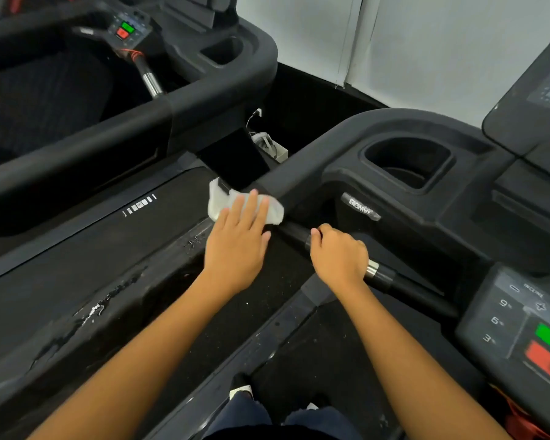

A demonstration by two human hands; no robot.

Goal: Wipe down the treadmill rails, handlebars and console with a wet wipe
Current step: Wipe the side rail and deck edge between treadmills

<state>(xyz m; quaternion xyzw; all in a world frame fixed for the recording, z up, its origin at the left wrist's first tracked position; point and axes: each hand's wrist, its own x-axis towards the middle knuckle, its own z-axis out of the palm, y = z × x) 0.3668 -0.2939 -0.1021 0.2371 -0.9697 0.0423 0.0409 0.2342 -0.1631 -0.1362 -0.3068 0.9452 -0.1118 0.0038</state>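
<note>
Your wet wipe (216,206) is pressed against the black side rail (302,173) of the treadmill, under your left hand (238,246).
That hand lies flat on the wipe, fingers straight and slightly spread, and white edges show past the fingertips and out to the left. Your right hand (338,257) is just beside it, fingers curled round the black handlebar (394,281), whose silver band shows at the heel of the hand. Further right is the console (502,312) with green and red buttons. A cup holder (407,160) sits above the handlebar. A second treadmill (140,112) stands to the left.
</note>
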